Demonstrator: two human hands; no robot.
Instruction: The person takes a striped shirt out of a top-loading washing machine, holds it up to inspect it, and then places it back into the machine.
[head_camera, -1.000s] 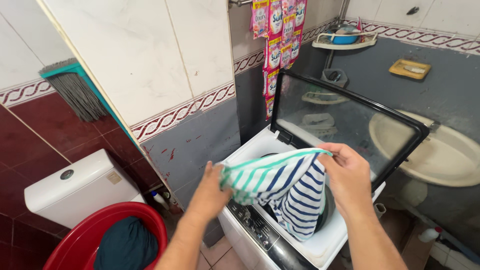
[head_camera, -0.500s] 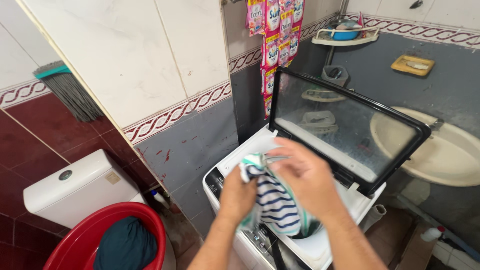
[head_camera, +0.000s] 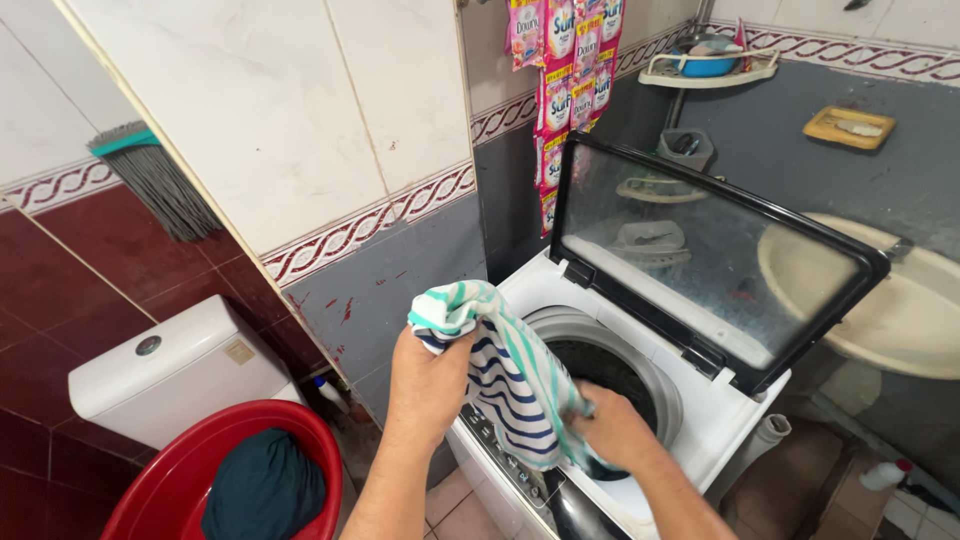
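A white garment with blue and green stripes (head_camera: 505, 370) hangs over the front edge of a white top-loading washing machine (head_camera: 700, 415). My left hand (head_camera: 425, 385) grips its upper end, raised above the control panel. My right hand (head_camera: 612, 430) holds its lower end at the rim of the drum opening (head_camera: 615, 365). The machine's dark glass lid (head_camera: 700, 250) stands open behind the drum.
A red basin (head_camera: 165, 490) with a dark teal cloth (head_camera: 262, 490) sits on the floor at lower left, beside a white toilet cistern (head_camera: 170, 365). A cream washbasin (head_camera: 880, 300) is at the right. Detergent sachets (head_camera: 570, 70) hang on the wall; a broom (head_camera: 150, 180) leans at left.
My left hand has lifted the garment's top end and my right hand has slid down to its lower end at the drum rim. The drum opening shows now.
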